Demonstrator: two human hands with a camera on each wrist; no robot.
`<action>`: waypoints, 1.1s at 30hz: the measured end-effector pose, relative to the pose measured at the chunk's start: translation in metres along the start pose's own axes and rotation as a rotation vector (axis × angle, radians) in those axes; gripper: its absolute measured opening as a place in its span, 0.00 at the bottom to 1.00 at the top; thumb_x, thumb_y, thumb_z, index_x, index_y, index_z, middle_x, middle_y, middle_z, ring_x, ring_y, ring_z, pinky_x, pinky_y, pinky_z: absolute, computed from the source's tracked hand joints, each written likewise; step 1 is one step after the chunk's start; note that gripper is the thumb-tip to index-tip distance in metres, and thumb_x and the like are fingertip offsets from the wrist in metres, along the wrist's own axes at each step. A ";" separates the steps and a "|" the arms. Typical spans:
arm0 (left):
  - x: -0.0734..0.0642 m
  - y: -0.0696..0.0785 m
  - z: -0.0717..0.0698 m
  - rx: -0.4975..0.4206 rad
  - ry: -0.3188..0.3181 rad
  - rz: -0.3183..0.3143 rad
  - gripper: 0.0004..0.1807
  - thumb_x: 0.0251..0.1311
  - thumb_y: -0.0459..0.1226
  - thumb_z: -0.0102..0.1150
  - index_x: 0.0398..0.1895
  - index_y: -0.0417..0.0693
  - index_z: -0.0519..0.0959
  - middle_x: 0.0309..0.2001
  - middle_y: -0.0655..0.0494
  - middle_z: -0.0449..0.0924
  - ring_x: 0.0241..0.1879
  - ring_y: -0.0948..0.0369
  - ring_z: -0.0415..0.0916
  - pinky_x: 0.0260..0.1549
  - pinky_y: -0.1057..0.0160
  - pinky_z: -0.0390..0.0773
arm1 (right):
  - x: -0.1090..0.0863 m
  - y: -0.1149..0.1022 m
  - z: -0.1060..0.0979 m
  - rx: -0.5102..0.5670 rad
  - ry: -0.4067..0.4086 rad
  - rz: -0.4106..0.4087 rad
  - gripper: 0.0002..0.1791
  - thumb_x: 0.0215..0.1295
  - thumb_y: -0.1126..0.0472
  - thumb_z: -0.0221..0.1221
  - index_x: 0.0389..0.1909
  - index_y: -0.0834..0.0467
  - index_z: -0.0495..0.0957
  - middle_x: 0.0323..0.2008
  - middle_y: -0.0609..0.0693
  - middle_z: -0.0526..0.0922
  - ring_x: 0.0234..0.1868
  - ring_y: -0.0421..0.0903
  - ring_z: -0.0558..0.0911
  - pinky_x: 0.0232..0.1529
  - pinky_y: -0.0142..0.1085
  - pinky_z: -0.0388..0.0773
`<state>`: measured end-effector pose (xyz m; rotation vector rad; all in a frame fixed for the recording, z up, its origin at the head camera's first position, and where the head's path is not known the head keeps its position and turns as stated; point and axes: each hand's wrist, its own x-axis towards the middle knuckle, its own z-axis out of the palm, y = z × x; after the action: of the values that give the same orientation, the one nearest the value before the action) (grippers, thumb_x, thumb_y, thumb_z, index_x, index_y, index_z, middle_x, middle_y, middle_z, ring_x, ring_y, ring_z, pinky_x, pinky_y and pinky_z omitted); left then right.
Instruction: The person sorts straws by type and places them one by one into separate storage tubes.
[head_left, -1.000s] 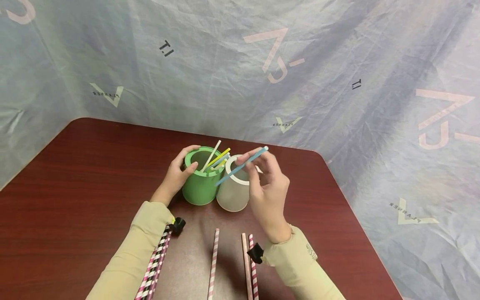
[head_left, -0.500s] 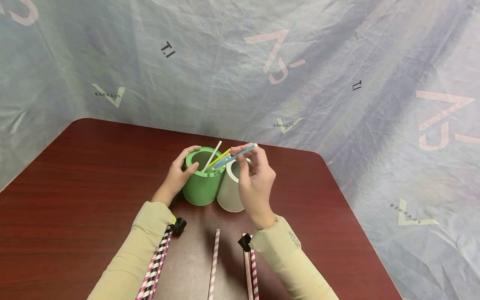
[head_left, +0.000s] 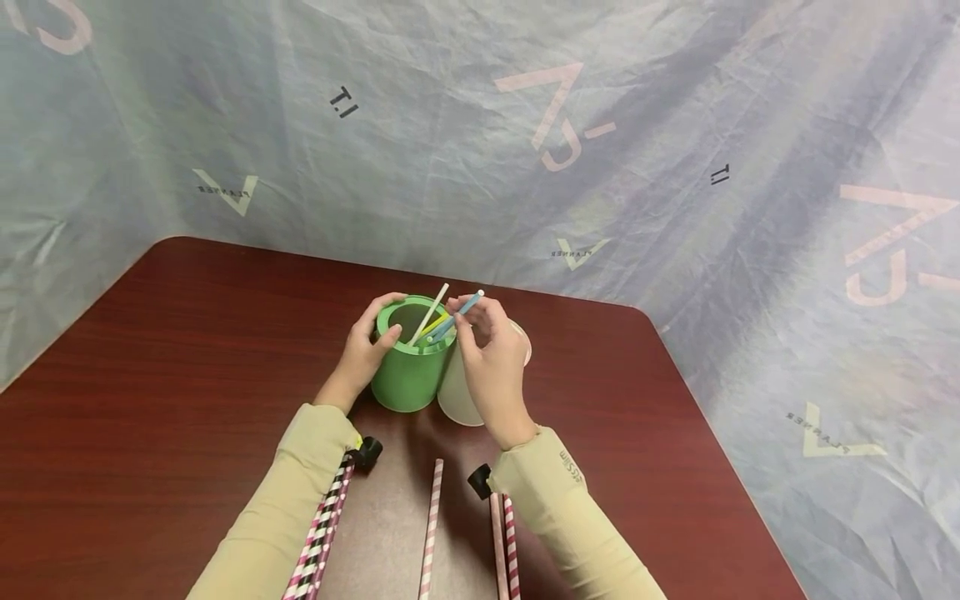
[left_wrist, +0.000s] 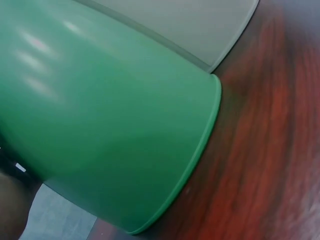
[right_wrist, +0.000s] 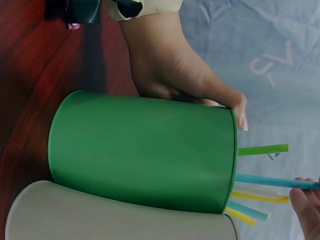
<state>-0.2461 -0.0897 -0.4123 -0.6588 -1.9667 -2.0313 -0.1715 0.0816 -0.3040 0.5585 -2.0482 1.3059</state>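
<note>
Upright on the table stands a green bucket [head_left: 405,379], its rim held by my left hand [head_left: 360,350] with the thumb in front and fingers at the back. Several straws lean out of it; the right wrist view shows a green straw [right_wrist: 263,149] and yellow ones among them. My right hand [head_left: 495,362] pinches a blue straw [right_wrist: 270,181] near its upper end, the lower end inside the bucket. Close against the green bucket is a pale grey bucket [head_left: 455,392], partly hidden behind the right hand. In the left wrist view the green wall [left_wrist: 125,115] fills most of the picture.
A pink-and-white striped straw [head_left: 431,525] lies on the dark red table [head_left: 225,333]. Further right are a pink straw [head_left: 498,550] and a red-striped straw [head_left: 512,550]. Several patterned straws [head_left: 322,529] lie beside the left sleeve. A grey printed sheet [head_left: 420,167] hangs behind.
My right hand has moved left, bringing the blue straw from above the grey bucket into the green one, and the straw now tilts more steeply. The left hand keeps its hold.
</note>
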 end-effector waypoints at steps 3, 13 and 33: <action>0.000 -0.001 0.002 -0.005 0.015 0.011 0.28 0.62 0.37 0.48 0.67 0.43 0.66 0.59 0.38 0.71 0.50 0.50 0.71 0.44 0.73 0.72 | 0.000 0.001 0.002 -0.007 -0.016 0.025 0.07 0.65 0.70 0.58 0.42 0.67 0.76 0.42 0.60 0.86 0.46 0.49 0.87 0.50 0.30 0.80; 0.000 -0.003 0.004 -0.005 0.031 0.028 0.28 0.61 0.37 0.47 0.67 0.43 0.67 0.60 0.39 0.71 0.50 0.44 0.70 0.44 0.71 0.72 | 0.001 0.004 0.004 -0.014 -0.007 0.083 0.08 0.64 0.69 0.59 0.43 0.67 0.77 0.43 0.60 0.87 0.46 0.49 0.87 0.49 0.31 0.81; -0.001 -0.007 0.010 -0.031 0.089 0.040 0.28 0.60 0.39 0.47 0.66 0.43 0.67 0.59 0.37 0.71 0.46 0.63 0.73 0.45 0.65 0.74 | -0.004 -0.003 -0.016 -0.025 0.049 0.144 0.09 0.64 0.64 0.61 0.44 0.61 0.80 0.43 0.52 0.88 0.46 0.43 0.87 0.47 0.31 0.81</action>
<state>-0.2474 -0.0798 -0.4194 -0.5986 -1.8614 -2.0343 -0.1619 0.0953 -0.3000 0.3701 -2.0936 1.3608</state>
